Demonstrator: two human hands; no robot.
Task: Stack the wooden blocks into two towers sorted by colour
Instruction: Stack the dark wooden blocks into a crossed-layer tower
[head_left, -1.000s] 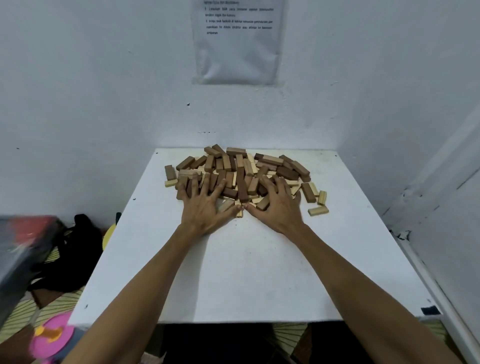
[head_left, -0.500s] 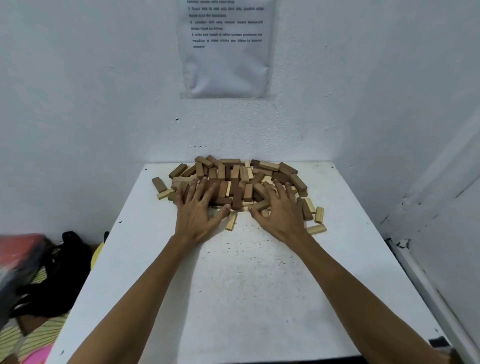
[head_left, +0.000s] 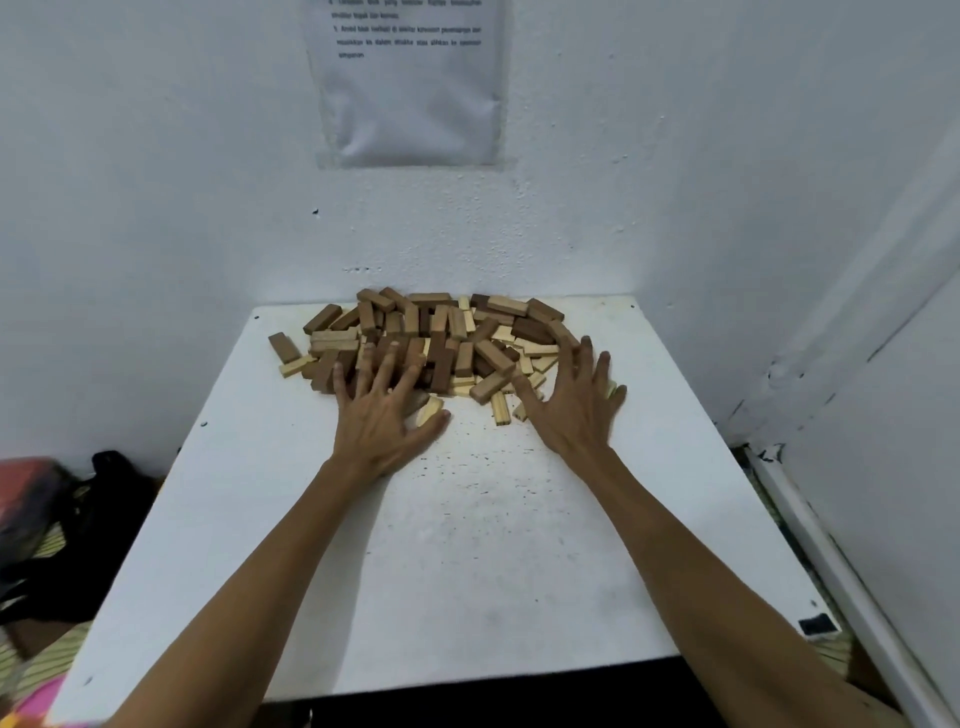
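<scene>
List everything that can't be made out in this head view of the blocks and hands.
All in the head view:
Pile of blocks: lower layers buried by upper ones, so colour counts are unknowable.
Blocks under the left hand: covered by its spread fingers.
Blocks behind the right hand: hidden by its palm.
Wall sheet: top cut by the frame edge, print too small.
Floor items at left: blurred.

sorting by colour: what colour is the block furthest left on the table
The block is dark brown; the head view shows it best.
</scene>
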